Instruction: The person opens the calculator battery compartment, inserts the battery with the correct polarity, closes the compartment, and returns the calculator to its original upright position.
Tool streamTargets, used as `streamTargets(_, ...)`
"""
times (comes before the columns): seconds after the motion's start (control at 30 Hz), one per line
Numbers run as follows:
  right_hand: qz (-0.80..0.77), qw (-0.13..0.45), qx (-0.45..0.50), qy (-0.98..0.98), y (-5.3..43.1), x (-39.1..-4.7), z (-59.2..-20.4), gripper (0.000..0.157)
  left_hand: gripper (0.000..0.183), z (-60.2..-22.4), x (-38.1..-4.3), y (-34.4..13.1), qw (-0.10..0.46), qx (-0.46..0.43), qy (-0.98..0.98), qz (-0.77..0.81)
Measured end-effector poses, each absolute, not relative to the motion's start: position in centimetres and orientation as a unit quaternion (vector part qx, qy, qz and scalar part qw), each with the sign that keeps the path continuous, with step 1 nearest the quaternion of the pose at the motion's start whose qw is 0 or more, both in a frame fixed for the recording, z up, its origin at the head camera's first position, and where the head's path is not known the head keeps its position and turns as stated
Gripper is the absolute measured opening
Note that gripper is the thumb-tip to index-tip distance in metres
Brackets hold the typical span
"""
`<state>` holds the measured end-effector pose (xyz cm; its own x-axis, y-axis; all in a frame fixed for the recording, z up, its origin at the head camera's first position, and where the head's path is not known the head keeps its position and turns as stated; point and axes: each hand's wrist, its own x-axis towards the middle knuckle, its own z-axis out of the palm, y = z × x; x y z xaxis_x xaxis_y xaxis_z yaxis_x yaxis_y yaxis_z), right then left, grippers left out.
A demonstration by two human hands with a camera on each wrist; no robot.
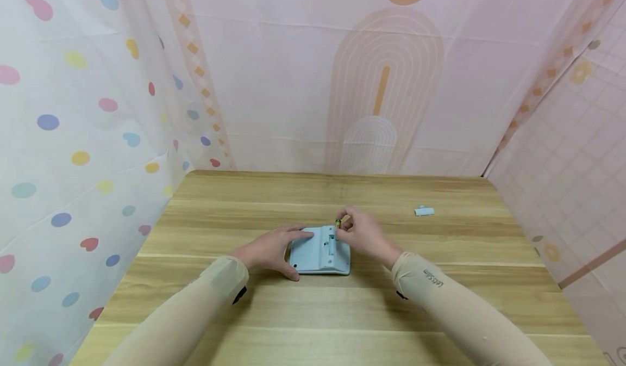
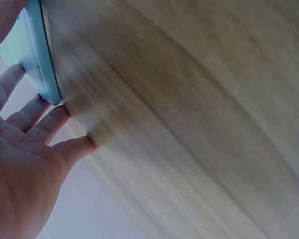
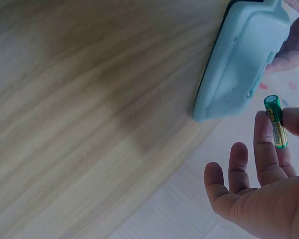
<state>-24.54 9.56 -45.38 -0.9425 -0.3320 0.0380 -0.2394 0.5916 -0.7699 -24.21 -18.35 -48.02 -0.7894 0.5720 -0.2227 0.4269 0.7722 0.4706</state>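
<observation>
A light-blue calculator (image 1: 309,256) lies face down on the table, its slim battery compartment (image 1: 332,245) uncovered. My left hand (image 1: 271,250) holds it at the left side, with the thumb by the near edge and the fingers at the far edge and over the back. Between thumb and fingertips, my right hand (image 1: 367,237) pinches a small green-and-gold battery (image 3: 275,122). In the head view the battery is near the compartment's far end, upright and partly covered by the fingers. The right wrist view shows it apart from the calculator.
A small light-blue battery cover (image 1: 424,211) lies on the wooden table (image 1: 264,197), to the far right of the calculator. Patterned curtains (image 1: 274,83) hang behind the table and along both sides.
</observation>
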Motion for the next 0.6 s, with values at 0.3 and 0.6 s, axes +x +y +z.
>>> streamTargets(0.3,-0.396,0.043,-0.183,0.899,8.7,-24.2,-46.3,0.021,0.103,-47.8,-24.0,-18.3,0.179,0.275,0.923,0.202)
streamTargets(0.6,-0.383,0.029,-0.201,0.901,8.3,-24.0,-46.8,0.014,0.103,-47.8,-24.0,-18.4,0.179,0.272,0.924,0.2)
